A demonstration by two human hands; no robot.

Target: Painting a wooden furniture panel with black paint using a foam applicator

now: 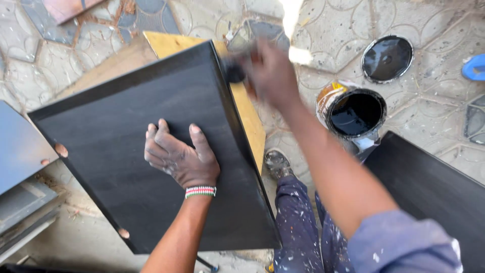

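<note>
Patterned floor tiles (434,108) lay under a black-painted board (126,136) propped on a yellow plank (247,114). Left hand (181,157) rested open and flat on the board's middle; right hand (270,71), blurred, gripped a dark applicator (234,71) at the board's far-right edge, which ran away from the person. An open paint can (356,114) stood right of the board.

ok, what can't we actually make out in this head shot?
- Right hand: motion-blurred, so its grip and the dark tool at the board's edge are unclear.
- Black board: the left hand lies flat on it and hides the patch beneath.
- Yellow board: mostly hidden under the black one.
- Second dark panel: cut off by the right and bottom edges.
- Paint can: fill level unreadable, contents all black.
</note>
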